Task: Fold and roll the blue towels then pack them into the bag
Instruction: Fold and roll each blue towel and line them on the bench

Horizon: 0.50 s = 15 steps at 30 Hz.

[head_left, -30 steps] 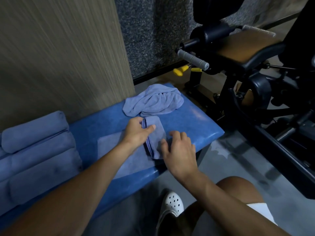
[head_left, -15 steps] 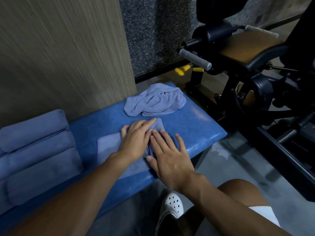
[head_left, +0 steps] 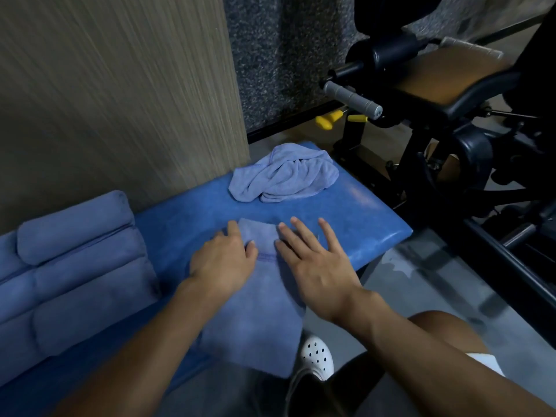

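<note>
A folded blue towel (head_left: 258, 308) lies along the blue padded bench (head_left: 361, 212), its near end hanging over the front edge. My left hand (head_left: 224, 260) rests flat on the towel's left side, fingers loosely curled. My right hand (head_left: 313, 260) presses flat on its right side with fingers spread. A crumpled blue towel (head_left: 285, 176) sits at the bench's far end. Several rolled blue towels (head_left: 75, 266) are stacked at the left. No bag is in view.
A wood-grain wall panel (head_left: 120, 100) stands behind the bench. A black exercise machine (head_left: 451, 115) with a grey handle and yellow knobs fills the right. My knee and a white perforated shoe (head_left: 316, 356) are on the grey floor below.
The folded towel now lies lengthwise toward me and hangs over the bench edge. Both hands have flattened and spread apart on top of it.
</note>
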{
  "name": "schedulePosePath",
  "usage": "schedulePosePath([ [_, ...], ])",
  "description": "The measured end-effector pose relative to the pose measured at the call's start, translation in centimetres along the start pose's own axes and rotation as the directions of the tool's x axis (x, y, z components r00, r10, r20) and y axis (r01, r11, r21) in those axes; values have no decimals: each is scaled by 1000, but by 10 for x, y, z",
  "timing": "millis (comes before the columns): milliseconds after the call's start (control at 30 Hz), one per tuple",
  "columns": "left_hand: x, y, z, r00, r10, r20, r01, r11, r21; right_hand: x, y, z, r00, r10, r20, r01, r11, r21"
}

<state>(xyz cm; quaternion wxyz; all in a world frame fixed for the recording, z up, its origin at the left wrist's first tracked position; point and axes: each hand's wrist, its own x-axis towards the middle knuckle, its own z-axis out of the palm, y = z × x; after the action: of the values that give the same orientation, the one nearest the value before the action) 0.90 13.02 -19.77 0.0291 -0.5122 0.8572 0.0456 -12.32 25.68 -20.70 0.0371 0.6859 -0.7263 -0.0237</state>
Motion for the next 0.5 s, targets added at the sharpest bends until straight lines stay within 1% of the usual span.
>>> schedulePosePath([
  [33, 0, -1, -1, 1000, 18, -14, -17, 1000, 11, 2, 1, -2, 1000, -14, 9, 14, 1000, -14],
  [67, 0, -3, 0, 994, 80, -68, -77, 996, 41, 2, 2, -3, 1000, -13, 22, 13, 1000, -12],
  [100, 0, -5, 4, 973, 186, -138, -178, 981, 71, 1, 2, -4, 1000, 1, 30, -1, 1000, -8],
  [133, 1, -7, 8, 936, 303, -178, -292, 952, 87, 0, 0, -5, 999, 20, 26, -20, 1000, -6],
  [167, 1, -8, 13, 897, 397, -194, -387, 918, 90, 0, -2, -5, 999, 35, 9, -35, 999, 11],
  [200, 2, -10, 18, 870, 459, -182, -449, 888, 93, 0, -4, -3, 999, 44, -18, -43, 998, 41],
  [233, 2, -11, 23, 857, 491, -157, -481, 871, 102, 2, -6, -1, 997, 52, -50, -48, 995, 84],
  [333, 2, -16, 34, 867, 485, -109, -476, 874, 100, 9, -14, 3, 991, 103, -84, -87, 980, 177],
  [400, 3, -18, 37, 874, 475, -105, -468, 880, 85, 10, -16, 12, 988, 142, -59, -130, 978, 164],
  [500, 5, -23, 38, 891, 447, -79, -444, 894, 52, 4, -12, 25, 990, 141, 0, -140, 982, 129],
])
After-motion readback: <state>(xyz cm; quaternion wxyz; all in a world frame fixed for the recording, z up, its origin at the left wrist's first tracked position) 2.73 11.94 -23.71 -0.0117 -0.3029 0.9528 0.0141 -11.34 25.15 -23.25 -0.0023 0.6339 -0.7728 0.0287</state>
